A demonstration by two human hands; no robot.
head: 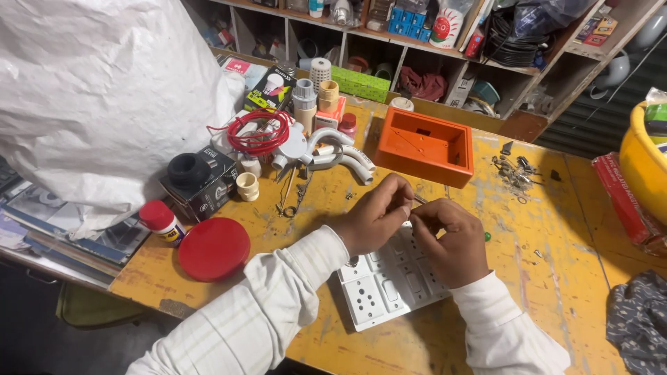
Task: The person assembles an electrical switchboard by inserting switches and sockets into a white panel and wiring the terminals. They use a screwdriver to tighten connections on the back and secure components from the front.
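White switch plate point(389, 281) under two busy hands on a yellow surface point(549, 278).

Both the left hand point(375, 217) and the right hand point(451, 243) hover over the plate's far edge, fingers pinched together on something small (too tiny to make out). An orange box point(424, 146) sits just beyond them, a red lid point(213, 248) lies well to the left, and loose screws point(515, 173) are scattered to the right.

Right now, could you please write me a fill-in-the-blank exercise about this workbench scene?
1. Both hands, left hand and right hand, work above the white plastic ____ plate.
2. The open rectangular plastic box behind the hands is ____.
3. The round flat lid on the yellow wooden table is ____.

Missing words: switch; orange; red
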